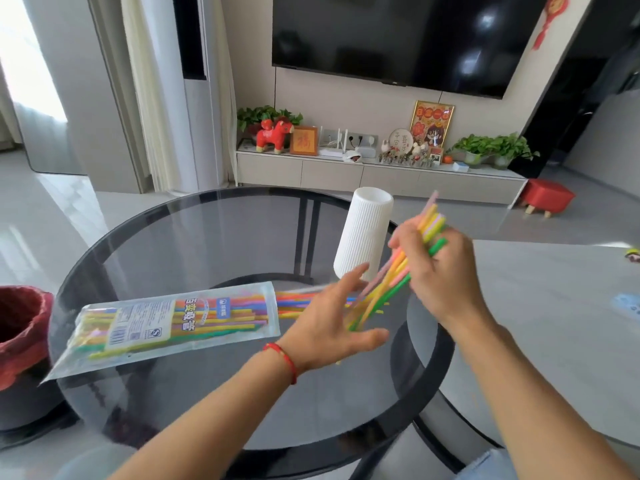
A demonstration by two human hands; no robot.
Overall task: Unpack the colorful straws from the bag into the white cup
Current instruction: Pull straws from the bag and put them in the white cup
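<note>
A clear plastic bag [166, 327] with a printed label lies flat on the round dark glass table [214, 237], several colorful straws still inside and sticking out of its right end. A tall ribbed white cup [363, 233] stands upright behind it. My right hand [440, 271] grips a tilted bundle of colorful straws [391, 275], just right of the cup and lifted off the table. My left hand [332, 323] hovers with its fingers spread by the bundle's lower ends, near the bag's open end, holding nothing.
A bin with a red liner [20, 327] stands at the left of the table. A lower grey round table [561, 323] adjoins on the right. A TV cabinet [374, 174] with ornaments and plants and a red stool [547, 197] lie beyond.
</note>
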